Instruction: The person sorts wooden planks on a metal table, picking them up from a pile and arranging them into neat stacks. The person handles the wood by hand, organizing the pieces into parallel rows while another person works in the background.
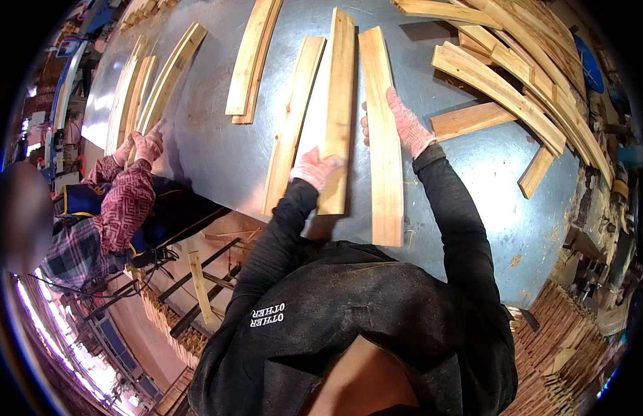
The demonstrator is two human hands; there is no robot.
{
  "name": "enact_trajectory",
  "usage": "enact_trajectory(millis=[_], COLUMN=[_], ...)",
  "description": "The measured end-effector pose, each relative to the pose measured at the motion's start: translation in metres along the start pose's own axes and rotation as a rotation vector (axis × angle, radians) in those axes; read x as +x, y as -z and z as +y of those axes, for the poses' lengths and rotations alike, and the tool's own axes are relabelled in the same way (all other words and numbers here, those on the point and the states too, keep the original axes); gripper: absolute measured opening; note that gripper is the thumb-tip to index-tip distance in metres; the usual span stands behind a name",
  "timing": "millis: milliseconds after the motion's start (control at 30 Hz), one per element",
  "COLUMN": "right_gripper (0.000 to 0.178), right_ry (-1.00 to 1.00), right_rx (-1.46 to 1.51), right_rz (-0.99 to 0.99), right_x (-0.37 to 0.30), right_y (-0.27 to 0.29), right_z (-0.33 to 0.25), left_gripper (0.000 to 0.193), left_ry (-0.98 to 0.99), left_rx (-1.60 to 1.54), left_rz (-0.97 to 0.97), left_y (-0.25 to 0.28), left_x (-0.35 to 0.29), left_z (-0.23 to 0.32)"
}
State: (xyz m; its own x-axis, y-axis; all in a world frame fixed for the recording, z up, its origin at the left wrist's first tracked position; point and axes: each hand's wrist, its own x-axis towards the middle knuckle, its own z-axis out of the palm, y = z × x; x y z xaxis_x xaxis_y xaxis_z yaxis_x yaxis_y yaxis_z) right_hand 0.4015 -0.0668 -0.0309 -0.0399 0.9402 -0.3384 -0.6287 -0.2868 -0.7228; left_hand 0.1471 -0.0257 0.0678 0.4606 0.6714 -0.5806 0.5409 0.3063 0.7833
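From the head camera, three long pale wooden slats lie side by side on a dull grey metal table (217,139), running away from the person. The left hand (314,168), in a pink-and-white knit glove, is closed over the near part of the middle slat (337,97), fingers wrapped round its left edge; this slat is light yellow, straight-grained, and seems tipped up on its edge rather than lying flat. The right hand (407,123), gloved the same, lies along the right edge of the right slat (381,132) with fingers stretched out almost straight, pressing rather than clasping; that board is broader, flat, with reddish streaks, and its near end juts over the table's edge. The left slat (292,125) lies flat, just beside the middle one and untouched. A heap of curved slats (515,76) is piled at the far right of the table. At the left, another person's gloved hands (143,145) rest on a bundle of thin slats (152,90).
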Motion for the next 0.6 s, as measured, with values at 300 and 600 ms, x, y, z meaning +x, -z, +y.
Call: enact_trajectory(millis=[300, 600], right_gripper=[0.074, 0.113], right_ry=[-0.117, -0.063], right_rx=[0.21, -0.818], right_rz=[0.184, 0.692], right_x=[0.011, 0.043], right_y=[-0.041, -0.066], right_z=[-0.022, -0.061], left_gripper=[0.085, 0.1], left_ry=[0.122, -0.252], left_rx=[0.749, 0.788], left_rz=[0.571, 0.554], left_y=[0.081, 0.026], left_x=[-0.004, -0.021], left_z=[-0.084, -0.048])
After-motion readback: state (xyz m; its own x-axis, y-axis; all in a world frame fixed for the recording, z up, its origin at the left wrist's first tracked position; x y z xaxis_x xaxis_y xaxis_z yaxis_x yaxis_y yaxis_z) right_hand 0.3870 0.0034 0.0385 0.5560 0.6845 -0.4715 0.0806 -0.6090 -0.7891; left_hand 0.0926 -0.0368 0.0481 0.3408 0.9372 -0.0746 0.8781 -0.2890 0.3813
